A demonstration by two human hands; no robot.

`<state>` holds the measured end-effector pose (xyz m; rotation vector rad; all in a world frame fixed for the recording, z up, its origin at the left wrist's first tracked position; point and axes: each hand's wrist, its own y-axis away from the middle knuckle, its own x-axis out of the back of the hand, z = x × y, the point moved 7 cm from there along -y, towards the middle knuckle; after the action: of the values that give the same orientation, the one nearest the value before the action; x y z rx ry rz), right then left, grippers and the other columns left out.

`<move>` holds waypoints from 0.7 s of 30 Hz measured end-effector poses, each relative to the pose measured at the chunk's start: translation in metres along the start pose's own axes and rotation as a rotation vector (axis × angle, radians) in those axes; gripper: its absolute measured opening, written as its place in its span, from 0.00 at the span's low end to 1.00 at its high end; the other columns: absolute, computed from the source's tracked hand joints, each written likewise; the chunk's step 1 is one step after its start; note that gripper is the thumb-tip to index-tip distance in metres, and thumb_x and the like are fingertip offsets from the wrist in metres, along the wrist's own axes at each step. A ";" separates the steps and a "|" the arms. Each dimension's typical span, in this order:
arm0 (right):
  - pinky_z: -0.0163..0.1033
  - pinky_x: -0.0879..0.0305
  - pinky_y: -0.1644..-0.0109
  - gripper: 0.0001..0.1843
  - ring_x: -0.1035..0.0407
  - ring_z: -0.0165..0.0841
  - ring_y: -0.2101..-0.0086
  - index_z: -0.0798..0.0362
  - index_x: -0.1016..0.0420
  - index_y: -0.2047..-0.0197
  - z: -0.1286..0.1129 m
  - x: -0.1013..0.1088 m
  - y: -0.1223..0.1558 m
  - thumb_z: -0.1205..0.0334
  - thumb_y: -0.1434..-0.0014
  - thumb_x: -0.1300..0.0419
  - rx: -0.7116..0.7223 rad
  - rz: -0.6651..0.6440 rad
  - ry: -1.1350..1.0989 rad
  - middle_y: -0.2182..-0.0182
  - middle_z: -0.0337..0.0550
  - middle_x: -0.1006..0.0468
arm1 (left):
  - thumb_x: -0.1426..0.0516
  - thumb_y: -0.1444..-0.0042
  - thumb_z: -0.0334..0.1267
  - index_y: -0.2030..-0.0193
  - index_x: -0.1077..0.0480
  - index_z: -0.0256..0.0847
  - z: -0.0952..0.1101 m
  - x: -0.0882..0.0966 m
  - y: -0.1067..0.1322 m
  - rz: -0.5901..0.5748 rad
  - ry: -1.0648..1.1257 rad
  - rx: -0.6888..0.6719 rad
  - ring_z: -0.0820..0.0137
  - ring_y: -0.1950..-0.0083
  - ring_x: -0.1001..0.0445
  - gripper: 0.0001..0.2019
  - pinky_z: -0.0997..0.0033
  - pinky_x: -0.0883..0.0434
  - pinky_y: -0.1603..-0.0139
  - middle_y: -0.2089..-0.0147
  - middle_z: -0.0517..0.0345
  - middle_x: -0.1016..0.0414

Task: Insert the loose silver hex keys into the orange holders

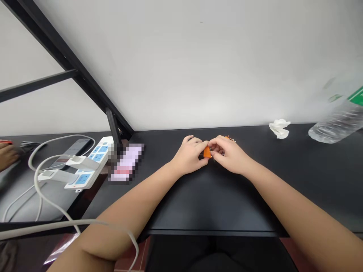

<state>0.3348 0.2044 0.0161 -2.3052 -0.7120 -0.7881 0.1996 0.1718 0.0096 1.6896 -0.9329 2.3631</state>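
A small orange piece (pixel 207 152) is held just above the black tabletop, between my two hands; its exact kind is too small to make out. My left hand (pixel 193 154) closes on its left side with thumb and fingers. At its right edge, the fingers of my right hand (pixel 228 154) are pinched together, with small dark bits showing near the fingertips. Behind my right hand, another bit of orange (pixel 227 137) with small pale dots beside it peeks out, mostly hidden.
A white power strip (pixel 95 166) with chargers and cables stands left, near a phone (pixel 75 149) and a pixelated rectangle (pixel 127 162). A black frame post (pixel 113 126) rises there. Right are crumpled tissue (pixel 279 128) and a clear bottle (pixel 336 122). Another person's hand (pixel 8 155) is far left.
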 end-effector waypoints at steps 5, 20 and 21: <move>0.37 0.37 0.63 0.03 0.32 0.32 0.66 0.52 0.27 0.65 0.023 0.008 0.002 0.65 0.38 0.41 -0.038 -0.181 0.347 0.63 0.42 0.25 | 0.39 0.43 0.40 0.35 0.34 0.42 -0.014 0.000 -0.001 0.013 0.004 0.046 0.63 0.55 0.21 0.27 0.55 0.29 0.40 0.60 0.57 0.20; 0.37 0.52 0.74 0.10 0.44 0.27 0.79 0.53 0.36 0.75 0.026 -0.005 0.007 0.74 0.46 0.41 -0.095 -0.313 0.598 0.73 0.42 0.27 | 0.41 0.38 0.37 0.44 0.24 0.47 -0.011 0.000 0.001 0.048 0.053 -0.022 0.69 0.59 0.20 0.16 0.60 0.29 0.39 0.62 0.61 0.19; 0.36 0.51 0.73 0.09 0.44 0.27 0.78 0.53 0.36 0.74 0.021 -0.003 0.006 0.73 0.46 0.42 -0.079 -0.274 0.596 0.73 0.42 0.27 | 0.41 0.38 0.37 0.45 0.24 0.46 -0.011 0.000 0.001 0.045 0.053 -0.022 0.68 0.59 0.20 0.15 0.59 0.29 0.38 0.62 0.60 0.19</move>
<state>0.3441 0.2139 -0.0020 -1.8951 -0.7263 -1.5627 0.1898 0.1770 0.0073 1.6068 -0.9951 2.4038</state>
